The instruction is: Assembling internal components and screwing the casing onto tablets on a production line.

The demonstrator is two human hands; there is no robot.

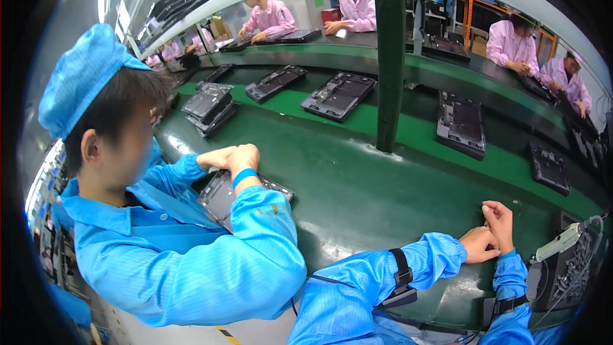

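Green conveyor belt (pixel 357 179) carries dark open chassis panels past a post (pixel 389 64). Right of that post, left hand (pixel 479 245) and right hand (pixel 500 222) rest clasped together, fingers curled, gripping nothing; the hanging screwdriver (pixel 562 241) and nearby chassis (pixel 575 268) sit untouched.

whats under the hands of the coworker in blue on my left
A dark open device chassis lies on the green bench under the co-worker's hands. Their sleeve covers its near part.
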